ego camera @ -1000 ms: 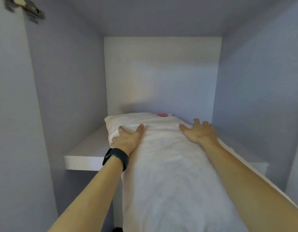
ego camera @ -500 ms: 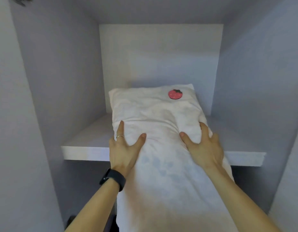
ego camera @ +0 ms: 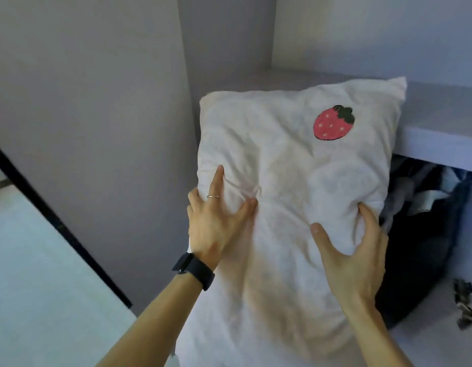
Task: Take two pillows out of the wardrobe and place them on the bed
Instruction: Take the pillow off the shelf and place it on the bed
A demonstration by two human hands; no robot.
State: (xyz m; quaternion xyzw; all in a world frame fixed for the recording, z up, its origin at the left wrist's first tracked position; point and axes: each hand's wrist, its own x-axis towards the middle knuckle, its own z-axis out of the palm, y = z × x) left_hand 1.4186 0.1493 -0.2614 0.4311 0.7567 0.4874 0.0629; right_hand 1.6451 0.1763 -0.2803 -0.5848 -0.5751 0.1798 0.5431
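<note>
A white pillow [ego camera: 290,165] with a red strawberry patch fills the middle of the head view, tilted up toward me, its far end near the wardrobe shelf [ego camera: 438,147]. My left hand [ego camera: 216,221], with a ring and a black wristband, grips the pillow's left side and bunches the fabric. My right hand [ego camera: 354,250] clutches the right side, fingers dug into the filling. No second pillow is in view.
Dark clothes [ego camera: 425,221] are piled below the shelf at the right. The wardrobe's side panel [ego camera: 97,115] rises at the left, with a black edge [ego camera: 57,221] and a pale surface [ego camera: 31,274] beside it. Small metal clips [ego camera: 466,305] lie at the far right.
The pillow has come off the shelf toward me and tipped up, showing the strawberry patch in full. Both hands went from flat on top to gripping its sides. My view has swung down and left.
</note>
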